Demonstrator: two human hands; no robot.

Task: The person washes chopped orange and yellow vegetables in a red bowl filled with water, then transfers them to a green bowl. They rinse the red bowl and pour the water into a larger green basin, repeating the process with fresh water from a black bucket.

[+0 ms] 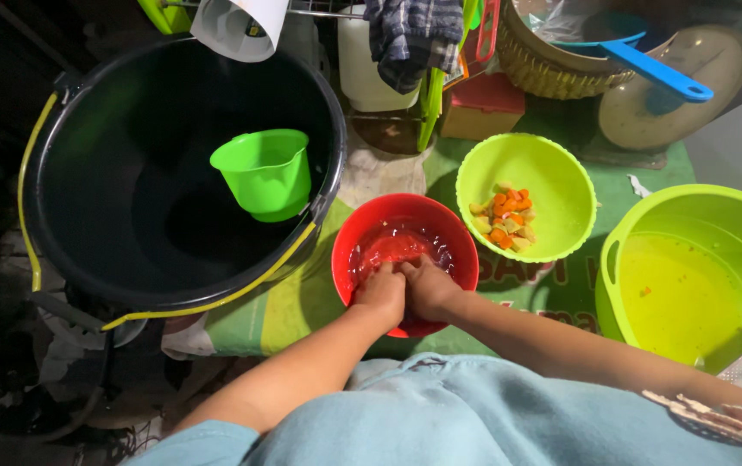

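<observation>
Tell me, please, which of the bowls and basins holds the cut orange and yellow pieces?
The small lime-green bowl, between the red bowl and the large green basin. The red bowl holds water and both hands; the basin holds only liquid.

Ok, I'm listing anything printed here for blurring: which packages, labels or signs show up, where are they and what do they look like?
Printed sack: flat under the bowls, green and white with large red lettering, partly covered by the red bowl that holds both hands.
Small box: behind the lime bowl, rectangular, red top, tan side.
White jug: top, over the black bucket, dark label patch.
</observation>
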